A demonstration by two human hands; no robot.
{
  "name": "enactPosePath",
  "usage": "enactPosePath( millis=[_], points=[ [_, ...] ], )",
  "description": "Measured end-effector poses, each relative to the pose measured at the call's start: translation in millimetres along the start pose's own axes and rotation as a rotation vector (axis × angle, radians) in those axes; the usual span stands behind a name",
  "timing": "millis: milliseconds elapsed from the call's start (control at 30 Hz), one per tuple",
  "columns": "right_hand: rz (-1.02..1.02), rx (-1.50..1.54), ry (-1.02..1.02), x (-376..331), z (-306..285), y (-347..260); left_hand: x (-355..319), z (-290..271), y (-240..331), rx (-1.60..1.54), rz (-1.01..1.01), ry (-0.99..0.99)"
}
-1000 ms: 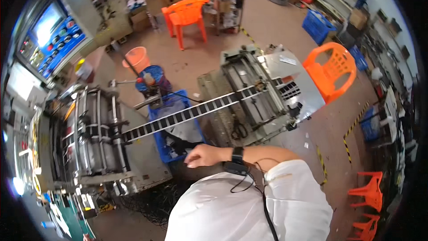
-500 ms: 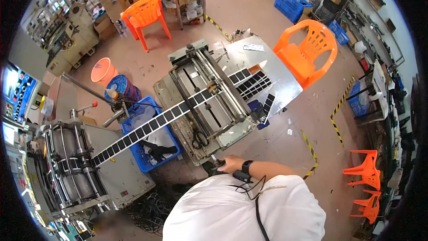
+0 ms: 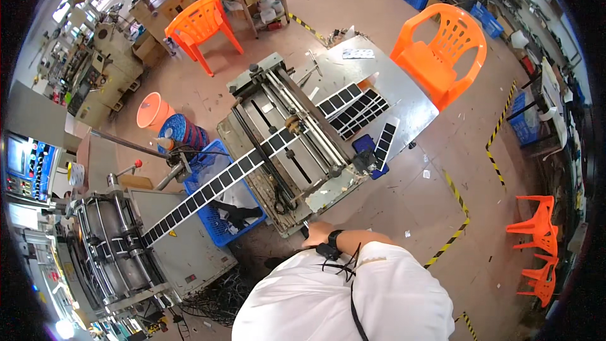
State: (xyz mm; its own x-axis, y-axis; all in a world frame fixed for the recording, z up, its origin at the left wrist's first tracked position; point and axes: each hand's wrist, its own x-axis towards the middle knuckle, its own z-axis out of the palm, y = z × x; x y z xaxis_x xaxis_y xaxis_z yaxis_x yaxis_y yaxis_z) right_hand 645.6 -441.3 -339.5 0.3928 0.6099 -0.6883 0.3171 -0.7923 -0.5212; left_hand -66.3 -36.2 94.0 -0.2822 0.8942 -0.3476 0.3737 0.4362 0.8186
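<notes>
My right hand (image 3: 317,234), with a dark watch on the wrist, is closed on a small dark handle (image 3: 304,232) at the near corner of a grey metal feeding machine (image 3: 287,151). A long white strip carrying black squares (image 3: 214,186) runs from a roller machine (image 3: 110,246) at the lower left, over a blue crate (image 3: 218,230), into the feeding machine. Cut lengths of black squares (image 3: 353,110) lie on the steel table (image 3: 410,110) behind it. My left hand is out of sight below my white shirt.
An orange chair (image 3: 442,50) stands beyond the steel table, another (image 3: 202,25) at the back left. An orange bucket (image 3: 153,109) and a blue drum (image 3: 183,134) sit beside the crate. Cables (image 3: 214,300) lie on the floor; yellow-black tape (image 3: 457,227) marks it at right.
The view has swung right, from the roller machine toward the feeding machine. My right hand has left the spot near the blue crate and now grips the handle at that machine's near corner.
</notes>
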Motion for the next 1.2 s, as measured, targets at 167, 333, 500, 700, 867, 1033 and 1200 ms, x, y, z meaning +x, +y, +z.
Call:
enactPosePath(
  millis=[167,333,500,700,867,1033,1200],
  points=[
    [-0.029,0.034,-0.015,-4,-5,-3,-9,3,-8,0.000,-0.007,0.056],
    [-0.022,0.012,0.022,-3,4,3,-14,-1,-15,0.006,-0.010,0.105],
    [-0.033,0.050,0.060,-5,0,3,-24,-18,-27,0.008,-0.007,0.164],
    [0.040,0.056,-0.019,5,-5,-10,-28,-80,-70,-0.230,0.156,0.213],
    [-0.025,-0.009,0.181,1,4,13,-43,-4,-43,-0.024,0.135,0.346],
    [0.006,-0.290,-0.084,2,-18,-42,-68,-53,-80,-0.053,0.264,0.430],
    [-0.218,-0.831,-0.519,21,-44,-80,-59,-67,-104,-0.128,0.263,0.447]
  ],
)
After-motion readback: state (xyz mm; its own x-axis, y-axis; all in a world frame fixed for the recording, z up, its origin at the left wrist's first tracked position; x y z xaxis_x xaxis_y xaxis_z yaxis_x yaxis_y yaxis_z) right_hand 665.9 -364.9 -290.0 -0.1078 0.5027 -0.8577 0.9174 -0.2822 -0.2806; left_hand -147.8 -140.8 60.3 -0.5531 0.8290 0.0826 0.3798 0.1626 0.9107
